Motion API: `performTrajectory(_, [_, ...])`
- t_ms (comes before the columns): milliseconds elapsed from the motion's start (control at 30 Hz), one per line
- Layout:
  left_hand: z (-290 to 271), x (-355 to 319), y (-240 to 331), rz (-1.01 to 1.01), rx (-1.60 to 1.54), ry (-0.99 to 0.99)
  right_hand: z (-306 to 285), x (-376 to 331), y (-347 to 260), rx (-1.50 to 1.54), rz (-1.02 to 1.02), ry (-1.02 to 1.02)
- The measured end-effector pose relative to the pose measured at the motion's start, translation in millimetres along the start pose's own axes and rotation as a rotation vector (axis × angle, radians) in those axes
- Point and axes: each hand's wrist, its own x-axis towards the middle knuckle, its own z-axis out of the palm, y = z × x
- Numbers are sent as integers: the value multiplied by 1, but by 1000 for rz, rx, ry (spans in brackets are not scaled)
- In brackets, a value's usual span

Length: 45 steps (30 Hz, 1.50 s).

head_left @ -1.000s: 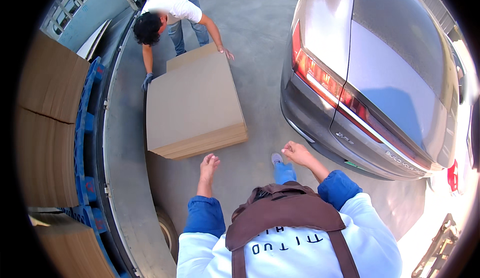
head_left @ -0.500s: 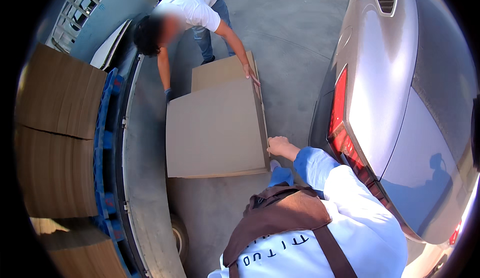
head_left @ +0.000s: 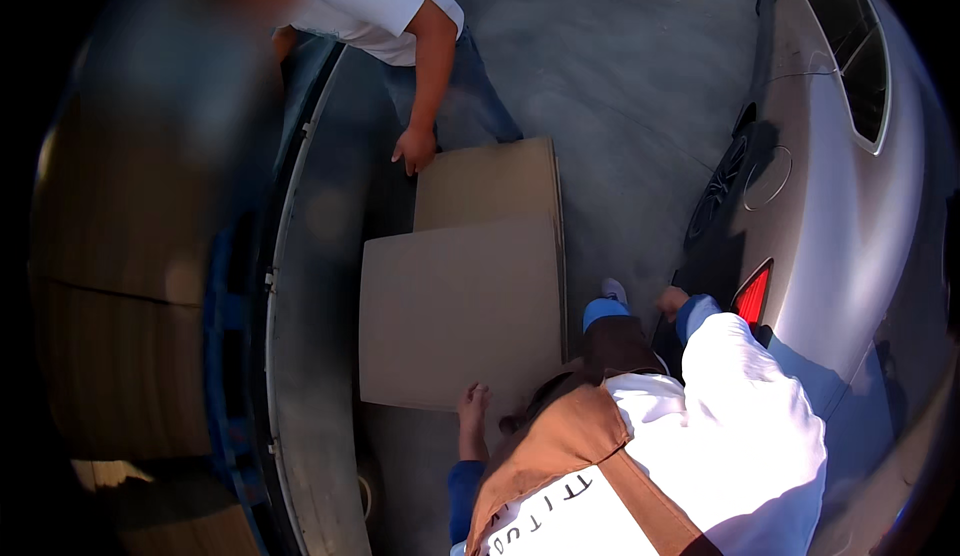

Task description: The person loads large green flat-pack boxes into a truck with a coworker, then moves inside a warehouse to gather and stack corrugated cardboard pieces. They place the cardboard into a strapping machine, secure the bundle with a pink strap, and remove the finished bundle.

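Note:
Flat brown cardboard sheets lie stacked low over the ground ahead of me, the upper ones offset toward me from a lower stack. Beside the near edge of the sheets is my left hand, empty, its fingers loosely bent and apart; whether it touches the edge I cannot tell. My right hand is away from the cardboard, out to the right near the car, with fingers curled and nothing visible in them. A co-worker's hand hangs at the far left corner of the lower stack.
A co-worker in a white shirt stands at the far end. On the left runs a truck bed edge, with tall cardboard stacks on a blue pallet. A parked silver car stands close on the right.
My right hand has left the cardboard's right edge and moved right. My left hand has come into view. The co-worker has let go of the sheets and straightened up toward the truck.

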Motion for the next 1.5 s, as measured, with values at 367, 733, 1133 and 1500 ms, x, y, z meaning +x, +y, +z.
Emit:
performTrajectory(367, [117,199,100,-242,587,-26,-151,120,64,849,366,-145])
performTrajectory(733, [333,365,256,-424,503,-112,-329,230,47,822,207,-109])
performTrajectory(1133, [455,684,419,-343,624,-25,-648,396,-25,432,237,-169])
performTrajectory(1500, [777,987,927,428,342,-225,-948,651,-247,243,-137,63])
